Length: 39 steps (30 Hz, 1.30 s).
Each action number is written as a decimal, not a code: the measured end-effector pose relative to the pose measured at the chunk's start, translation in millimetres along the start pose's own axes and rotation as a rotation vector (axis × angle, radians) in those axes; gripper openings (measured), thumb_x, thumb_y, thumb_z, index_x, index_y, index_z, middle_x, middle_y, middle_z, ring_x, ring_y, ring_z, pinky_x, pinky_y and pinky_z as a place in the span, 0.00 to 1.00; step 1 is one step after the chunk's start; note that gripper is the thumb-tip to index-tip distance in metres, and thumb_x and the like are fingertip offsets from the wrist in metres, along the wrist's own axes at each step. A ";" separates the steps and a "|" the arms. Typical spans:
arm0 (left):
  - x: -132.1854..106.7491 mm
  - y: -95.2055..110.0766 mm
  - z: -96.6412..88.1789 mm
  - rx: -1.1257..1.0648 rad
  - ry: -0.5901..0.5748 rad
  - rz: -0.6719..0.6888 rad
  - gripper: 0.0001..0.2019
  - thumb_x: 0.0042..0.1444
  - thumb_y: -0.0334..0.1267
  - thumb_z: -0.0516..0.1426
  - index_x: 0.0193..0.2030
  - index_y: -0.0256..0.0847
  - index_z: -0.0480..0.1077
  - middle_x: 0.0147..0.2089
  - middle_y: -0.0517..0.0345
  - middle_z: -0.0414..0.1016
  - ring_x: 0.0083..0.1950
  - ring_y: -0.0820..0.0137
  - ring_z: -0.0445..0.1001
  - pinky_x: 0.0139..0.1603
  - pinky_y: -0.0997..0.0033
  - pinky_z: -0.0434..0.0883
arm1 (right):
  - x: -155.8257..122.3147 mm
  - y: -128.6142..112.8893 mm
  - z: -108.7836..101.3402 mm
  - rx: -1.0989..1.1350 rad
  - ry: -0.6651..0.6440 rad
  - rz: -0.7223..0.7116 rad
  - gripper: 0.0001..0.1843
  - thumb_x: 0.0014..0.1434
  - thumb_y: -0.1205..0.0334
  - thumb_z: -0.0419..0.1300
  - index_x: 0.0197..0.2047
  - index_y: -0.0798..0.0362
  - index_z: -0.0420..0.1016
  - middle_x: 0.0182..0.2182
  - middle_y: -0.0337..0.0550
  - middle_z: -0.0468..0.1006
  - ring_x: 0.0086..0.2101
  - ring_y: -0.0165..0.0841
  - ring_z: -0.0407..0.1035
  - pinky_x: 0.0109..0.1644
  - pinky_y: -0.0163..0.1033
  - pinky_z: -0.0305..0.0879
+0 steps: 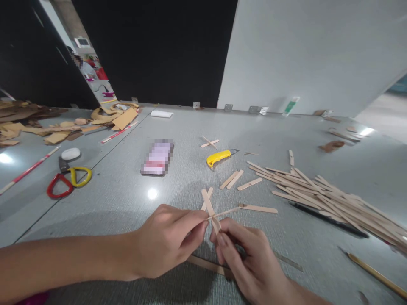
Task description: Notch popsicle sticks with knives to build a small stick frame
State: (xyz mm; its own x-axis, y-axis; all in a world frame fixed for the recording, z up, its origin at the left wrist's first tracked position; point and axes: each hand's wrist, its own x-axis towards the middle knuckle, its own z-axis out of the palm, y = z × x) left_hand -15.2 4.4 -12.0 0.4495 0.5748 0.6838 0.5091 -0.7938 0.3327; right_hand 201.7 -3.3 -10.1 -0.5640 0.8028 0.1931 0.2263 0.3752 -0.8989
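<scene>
Both my hands meet low in the middle of the grey table (121, 199). My left hand (165, 241) is closed, pinching a thin wooden sliver (226, 211) that points right. My right hand (251, 262) is closed too, gripping a flat wooden craft stick (210, 207) that tilts up and to the left. The sliver and the stick cross at my fingertips. Another stick (206, 264) lies on the table under my hands.
A large pile of craft sticks (330, 197) lies at right, with loose ones (235, 180) near a yellow utility knife (219, 157). A phone (158, 157), scissors (68, 180), a pencil (375, 273), a black pen (327, 218) and cardboard scraps (63, 125) are also here.
</scene>
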 end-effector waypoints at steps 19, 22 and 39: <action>17.2 2.5 -3.5 -0.941 -0.288 -0.952 0.19 0.71 0.50 0.56 0.39 0.34 0.73 0.26 0.62 0.74 0.15 0.84 0.62 0.16 0.85 0.57 | 6.8 6.7 9.4 -0.337 0.203 -0.029 0.13 0.74 0.66 0.51 0.38 0.52 0.74 0.22 0.31 0.67 0.21 0.27 0.57 0.25 0.34 0.56; 17.9 1.8 -2.7 -0.951 -0.307 -0.965 0.18 0.70 0.50 0.57 0.40 0.34 0.74 0.27 0.62 0.75 0.15 0.84 0.62 0.15 0.85 0.56 | 5.0 8.2 10.5 -0.387 0.238 -0.063 0.12 0.74 0.66 0.52 0.39 0.53 0.75 0.22 0.32 0.68 0.20 0.26 0.58 0.25 0.34 0.57; 19.1 1.7 -4.5 -0.920 -0.398 -0.923 0.14 0.70 0.46 0.58 0.42 0.36 0.78 0.27 0.61 0.76 0.15 0.84 0.61 0.16 0.85 0.57 | 0.2 10.8 8.6 -0.670 0.285 -0.286 0.14 0.74 0.71 0.51 0.42 0.60 0.78 0.22 0.37 0.73 0.19 0.28 0.66 0.25 0.37 0.61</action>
State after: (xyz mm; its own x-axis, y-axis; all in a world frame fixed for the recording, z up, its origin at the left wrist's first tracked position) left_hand -9.1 13.2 4.5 0.4740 0.8574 -0.2007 0.1384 0.1526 0.9786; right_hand 197.2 -3.1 -23.1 -0.4678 0.6868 0.5564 0.5855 0.7123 -0.3870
